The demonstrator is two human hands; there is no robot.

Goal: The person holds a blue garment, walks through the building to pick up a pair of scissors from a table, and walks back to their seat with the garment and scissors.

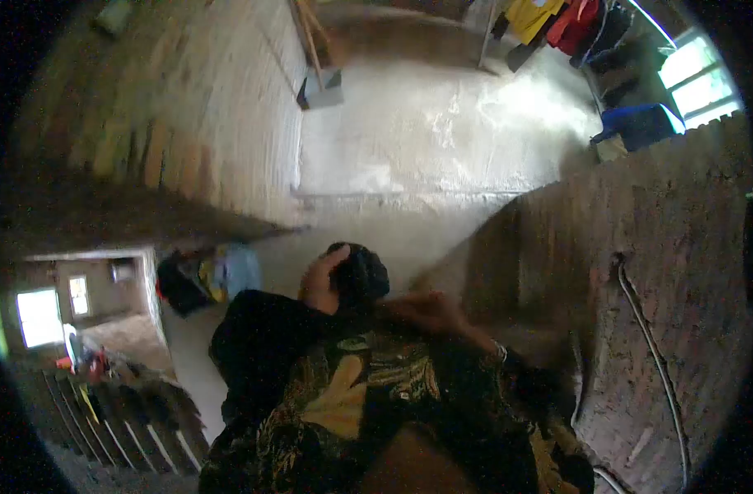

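Note:
My left hand [317, 281], in a black sleeve, is in front of my chest, its fingers closed around a dark black bundle [365, 273]. The bundle looks soft and rounded, perhaps cloth, but its exact kind cannot be made out. My right hand [430, 311] is just to the right and slightly lower, near the bundle's lower edge. Its fingers are blurred and in shadow, so whether they touch the bundle does not show. A pale band circles the right wrist. Below both hands is my dark patterned clothing [393, 379].
A long-handled dustpan [323, 92] stands by the left wall. Clothes [531, 18] hang at the upper right, near a bright window [699, 78] and a blue item [640, 125]. Cables run along the rough right wall [673, 247]. Bags or cloths [228, 272] lie beside a left doorway.

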